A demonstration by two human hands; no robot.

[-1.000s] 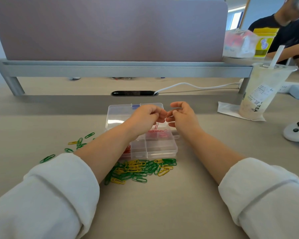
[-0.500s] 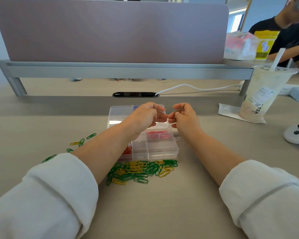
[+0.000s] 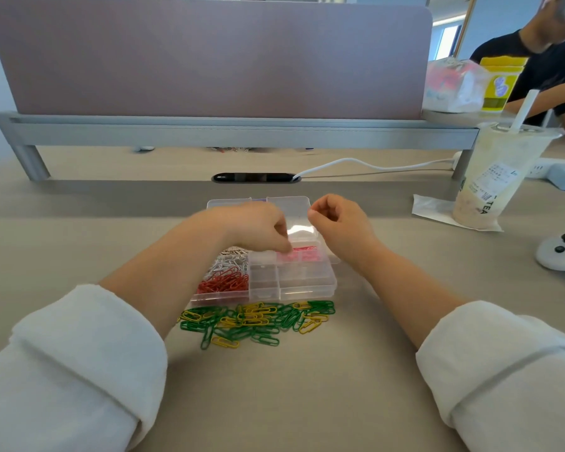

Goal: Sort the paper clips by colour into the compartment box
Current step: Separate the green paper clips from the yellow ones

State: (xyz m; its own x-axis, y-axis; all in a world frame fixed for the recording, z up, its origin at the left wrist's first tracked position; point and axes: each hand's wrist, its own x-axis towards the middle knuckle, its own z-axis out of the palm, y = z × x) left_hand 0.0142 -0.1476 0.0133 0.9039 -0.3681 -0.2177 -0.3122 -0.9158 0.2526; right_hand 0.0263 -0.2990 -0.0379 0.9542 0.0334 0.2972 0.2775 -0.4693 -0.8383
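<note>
Head view. Clip sorting, progress entry.

1. Compartment box [image 3: 307, 286]: clear plastic, on the desk [image 3: 79, 256] at centre, with its lid [image 3: 232, 203] lying open behind it.
2. Red paper clips [image 3: 224, 283]: a full heap in the near left compartment. Judged done.
3. White paper clips [image 3: 228, 264]: in the compartment just behind the red ones, partly hidden by the left wrist.
4. Pink paper clips [image 3: 302, 254]: in a far right compartment. This colour looks to be the one in hand.
5. Green and yellow paper clips [image 3: 258, 322]: one mixed pile on the desk, touching the box's near wall. None of either colour shows inside the box.
6. Near middle and right compartments: they appear empty, presumably meant for green and yellow.
7. Left hand [image 3: 255, 228]: over the box, with fingertips drawn together and pointing down at the pink compartment. Whether they pinch a clip cannot be told.
8. Right hand [image 3: 338, 223]: raised just beside the box's far right corner, fingers curled and thumb against forefinger. Any clip in the pinch is too small to see.

Estimate: three colours placed, two left to sort, so past the midpoint by colour. The loose pile is large.
</note>
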